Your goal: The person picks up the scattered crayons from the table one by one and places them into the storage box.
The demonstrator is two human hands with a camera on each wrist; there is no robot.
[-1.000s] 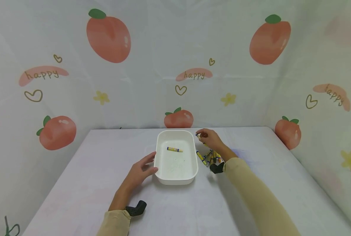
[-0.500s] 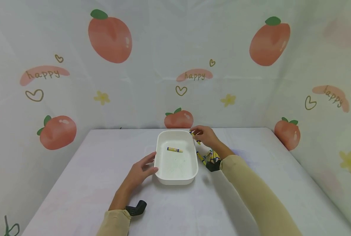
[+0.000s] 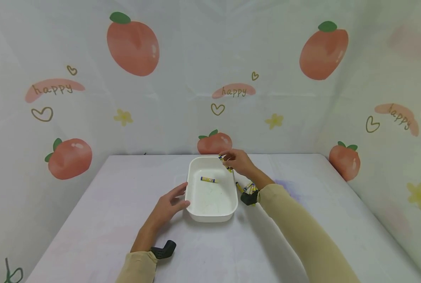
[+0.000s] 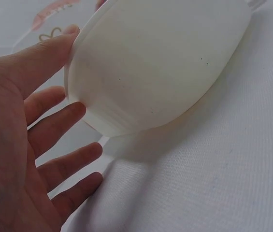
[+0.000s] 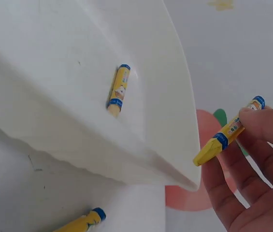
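A yellow crayon (image 5: pixel 229 130) with a blue-banded paper wrapper is pinched between the thumb and fingers of my right hand (image 3: pixel 239 162), above the far right part of a white plastic tray (image 3: pixel 212 204). On the tray's floor lies another crayon (image 3: pixel 209 179), its pale tip showing in the right wrist view. My left hand (image 3: pixel 167 205) rests against the tray's left side, thumb and fingertips touching the rim with fingers spread, as the left wrist view also shows.
Several crayons (image 3: pixel 248 187) lie in a pile on the table just right of the tray, partly hidden by the right wrist's black camera (image 3: pixel 250 198). A printed cloth backdrop (image 3: pixel 175 78) rises behind the table (image 3: pixel 125 188).
My right hand has moved left with the yellow crayon, from beside the tray's right rim to over the tray. The left hand and the tray have stayed put.
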